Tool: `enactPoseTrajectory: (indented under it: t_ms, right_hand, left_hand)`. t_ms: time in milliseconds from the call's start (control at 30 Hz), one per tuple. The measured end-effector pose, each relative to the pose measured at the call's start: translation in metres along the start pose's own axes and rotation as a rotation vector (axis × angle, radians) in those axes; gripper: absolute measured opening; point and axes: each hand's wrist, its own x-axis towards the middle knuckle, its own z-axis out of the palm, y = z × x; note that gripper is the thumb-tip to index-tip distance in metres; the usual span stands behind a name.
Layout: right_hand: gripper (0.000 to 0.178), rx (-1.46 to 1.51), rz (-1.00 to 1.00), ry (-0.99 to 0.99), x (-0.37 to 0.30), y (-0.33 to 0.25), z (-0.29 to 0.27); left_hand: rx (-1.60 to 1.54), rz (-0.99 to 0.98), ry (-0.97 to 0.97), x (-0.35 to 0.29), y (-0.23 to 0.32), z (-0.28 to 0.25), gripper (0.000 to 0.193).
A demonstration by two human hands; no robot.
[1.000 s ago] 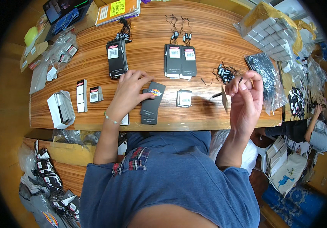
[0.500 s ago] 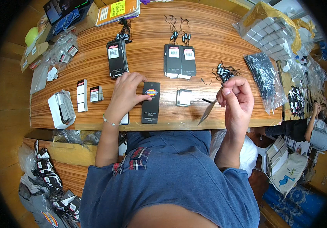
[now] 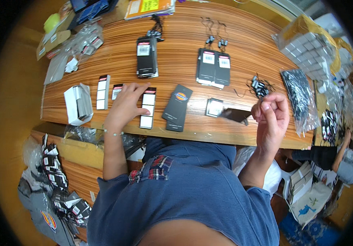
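My left hand (image 3: pixel 128 102) is spread low over the table, its thumb at the edge of a black-and-white label strip (image 3: pixel 147 117). Partly beneath its fingers lies a short stack of stickers (image 3: pixel 117 91). My right hand (image 3: pixel 273 112) is closed in a pinch on a dark hang tag (image 3: pixel 236 115), which hangs in the air, blurred; its cord is hard to make out. Between the hands, two overlapping black hang tags (image 3: pixel 178 107) lie tilted on the wood. A small stack of white-faced cards (image 3: pixel 214 107) sits just left of the held tag.
Bundles of black tags (image 3: pixel 146 57) and paired tags with cords (image 3: pixel 213 67) lie farther back. Looped cords (image 3: pixel 259 87) and a plastic bag of black pieces (image 3: pixel 300 100) are at right. A white box of cards (image 3: pixel 78 104) stands at left. Another person (image 3: pixel 346 153) is at far right.
The whole view has shifted. My left hand has moved left off the black tags onto the label strip, and those tags now lie askew. The tag in my right hand has swung more level.
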Motion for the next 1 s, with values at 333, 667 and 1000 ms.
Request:
enactPoseTrajectory:
  t_ms: [333,667,1000]
  right_hand:
    - [0.011,-0.077,0.037,-0.042,-0.001,-0.001,0.003]
    - [0.010,-0.545,-0.181,-0.111,-0.012,0.018,0.046]
    - [0.018,-0.496,-0.177,-0.063,-0.009,0.025,0.034]
  left_hand:
    - [-0.535,-0.140,0.114,-0.003,0.017,-0.004,0.040]
    - [-0.989,0.211,0.144,0.029,0.126,-0.004,0.032]
    - [-0.949,0.310,0.215,0.032,0.147,-0.001,0.030]
